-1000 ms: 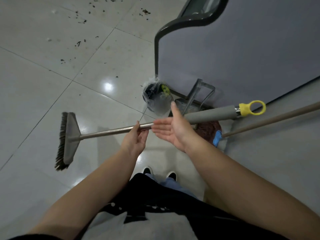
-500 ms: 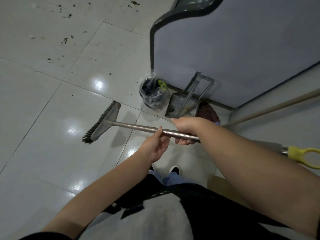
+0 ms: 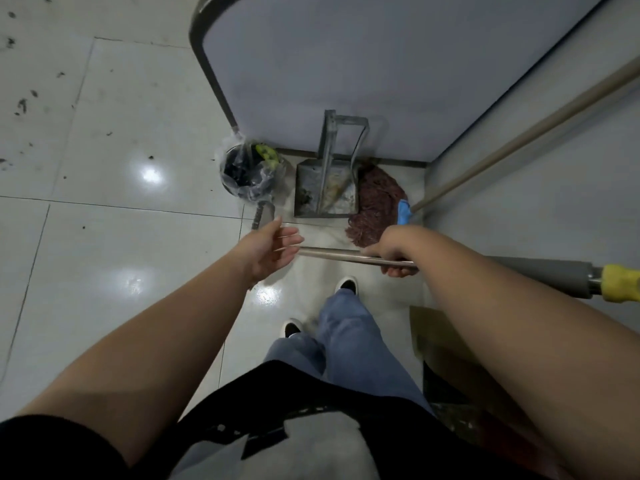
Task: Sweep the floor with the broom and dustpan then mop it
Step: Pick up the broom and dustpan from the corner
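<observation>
right hand (image 3: 394, 252) wrapped around the broom (image 3: 332, 253) on its metal shaft, knuckles up, fingers curled under. shaft runs roughly level across the frame; grey foam grip and yellow end cap stick out past the right forearm toward the right edge. left hand (image 3: 268, 251) is open, fingers spread, palm facing the shaft, just off its left end, not gripping anything. broom head mostly hidden behind the left hand, only a grey sliver shows above the fingers, just below the bin.

dustpan (image 3: 325, 188) stands on the floor against the base of the grey panel (image 3: 346, 64), its frame handle leaning up on the panel. small bin (image 3: 251, 174) with a plastic liner sits just left of it, something yellow-green on the rim. mop (image 3: 375, 206) is just right of the dustpan, reddish strands piled on the tile, blue collar, wooden pole angled up to the right edge.

dark debris (image 3: 20, 105) scattered on the glossy tile floor (image 3: 121, 237) at upper left, well apart from the tools. 2 shoes and jeans visible below the hands.
</observation>
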The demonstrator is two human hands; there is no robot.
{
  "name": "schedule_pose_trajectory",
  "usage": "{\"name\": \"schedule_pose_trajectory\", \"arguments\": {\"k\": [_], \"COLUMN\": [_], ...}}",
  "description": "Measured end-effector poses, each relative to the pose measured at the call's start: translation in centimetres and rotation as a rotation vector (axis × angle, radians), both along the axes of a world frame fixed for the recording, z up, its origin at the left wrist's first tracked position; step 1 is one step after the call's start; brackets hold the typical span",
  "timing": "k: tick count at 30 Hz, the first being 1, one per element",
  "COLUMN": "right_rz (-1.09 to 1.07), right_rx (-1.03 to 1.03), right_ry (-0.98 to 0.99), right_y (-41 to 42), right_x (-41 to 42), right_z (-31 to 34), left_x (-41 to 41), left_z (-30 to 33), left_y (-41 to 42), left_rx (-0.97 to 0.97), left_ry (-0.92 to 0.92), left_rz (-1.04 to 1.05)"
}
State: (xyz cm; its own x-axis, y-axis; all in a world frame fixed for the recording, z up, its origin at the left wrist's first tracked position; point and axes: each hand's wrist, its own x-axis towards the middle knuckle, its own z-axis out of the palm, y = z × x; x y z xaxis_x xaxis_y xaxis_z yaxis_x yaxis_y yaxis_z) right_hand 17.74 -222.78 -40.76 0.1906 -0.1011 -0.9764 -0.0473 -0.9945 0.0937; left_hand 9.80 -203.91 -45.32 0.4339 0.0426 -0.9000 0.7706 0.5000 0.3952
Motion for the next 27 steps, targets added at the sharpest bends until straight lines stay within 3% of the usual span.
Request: {"name": "schedule_pose_trajectory", "arguments": {"k": [8,12,17,20,25,27], "right_rz": [0.185,0.33,0.28,0.308,0.304,0.306], "right_rx": [-0.046,-0.024,-0.09,-0.075,-0.062,-0.037], "right_ry": [0.07,-0.021,-0.199,-0.239,-0.224,-0.217], "right_y": [-2.2,-1.7,-2.3,-3.3,-4.0,-4.4], "right_x": [10.6,14.8,19.0,21.1,22.5,22.3], "right_z": [-3.4,-7.3,-14.1,-15.7,-17.8,-18.3], "left_x": [9.9,15.7,22.1,25.0,29.0,30.0], "left_z": [-4.2,-7.7,-13.1,-16.2,-17.9,-18.2], "left_y": [-2.4,-2.6,-2.8,-3.1,-4.6,-4.6], "left_rx": [0.059,0.1,0.195,0.335,0.857,1.007], "left_ry": [0.031,0.0,-0.047,-0.083,-0.148,-0.134], "left_rz": [-0.004,-0.019,-0.129,-0.08,-0.095,-0.198]}}
